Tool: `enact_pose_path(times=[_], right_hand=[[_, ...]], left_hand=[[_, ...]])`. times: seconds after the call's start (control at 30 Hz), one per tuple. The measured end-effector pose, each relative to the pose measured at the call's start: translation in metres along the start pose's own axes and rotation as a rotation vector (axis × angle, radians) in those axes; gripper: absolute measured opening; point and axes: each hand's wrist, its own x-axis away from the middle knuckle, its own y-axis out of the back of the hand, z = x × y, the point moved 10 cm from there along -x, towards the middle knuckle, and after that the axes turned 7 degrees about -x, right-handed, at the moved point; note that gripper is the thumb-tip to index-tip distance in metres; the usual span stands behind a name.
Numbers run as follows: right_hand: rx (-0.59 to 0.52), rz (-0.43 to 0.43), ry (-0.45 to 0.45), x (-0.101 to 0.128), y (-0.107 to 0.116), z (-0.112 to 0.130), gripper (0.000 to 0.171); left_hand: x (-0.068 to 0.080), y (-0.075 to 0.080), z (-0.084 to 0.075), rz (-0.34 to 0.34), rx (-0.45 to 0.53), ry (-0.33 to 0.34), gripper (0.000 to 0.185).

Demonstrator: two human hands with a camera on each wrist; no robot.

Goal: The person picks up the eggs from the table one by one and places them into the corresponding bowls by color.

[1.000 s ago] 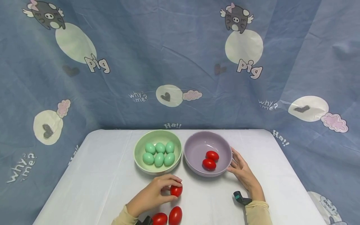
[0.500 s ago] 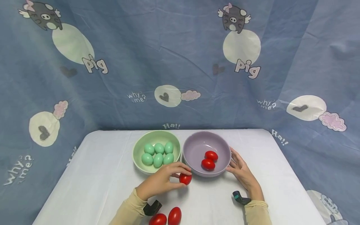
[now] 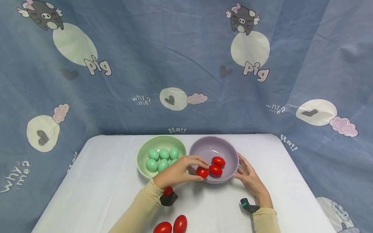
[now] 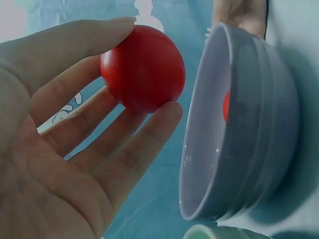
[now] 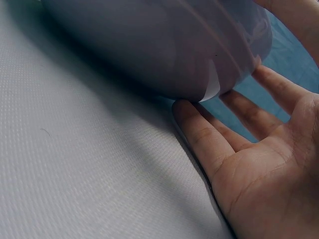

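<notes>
My left hand [image 3: 182, 170] pinches a glossy red egg [image 3: 202, 172] between thumb and fingertips, over the near-left rim of the purple bowl [image 3: 201, 151]. In the left wrist view, that egg [image 4: 144, 69] sits at the fingertips, beside the bowl's opening. Two more red eggs [image 3: 215, 170] lie inside the purple bowl. My right hand [image 3: 253, 181] rests against the bowl's right side, its fingers extended. The right wrist view shows fingertips [image 5: 187, 109] at the bowl's lower wall [image 5: 149, 50].
Left of the purple bowl stands a light green bowl [image 3: 141, 154] holding several green eggs [image 3: 153, 154], partly covered by the left hand. Two red eggs [image 3: 180, 223] lie on the white table [image 3: 96, 181] near its front. A blue printed cloth [image 3: 131, 71] hangs behind.
My left hand has carried the red egg away from the front of the table, forward and right to the purple bowl's rim. My right hand has stayed at the bowl's side.
</notes>
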Motion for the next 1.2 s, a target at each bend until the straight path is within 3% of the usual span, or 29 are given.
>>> enact_pose_path(times=[0.43, 0.83, 1.2], right_hand=[[-0.012, 0.009, 0.000, 0.000, -0.002, -0.001, 0.099], [-0.025, 0.031, 0.014, 0.001, -0.003, 0.001, 0.098], [0.002, 0.019, -0.004, 0.001, -0.002, 0.001, 0.097]], left_hand=[[-0.051, -0.003, 0.015, 0.039, 0.030, 0.029, 0.040], [-0.096, -0.013, 0.026, 0.078, -0.154, 0.049, 0.037], [-0.120, -0.023, 0.040, 0.099, -0.219, 0.073, 0.038]])
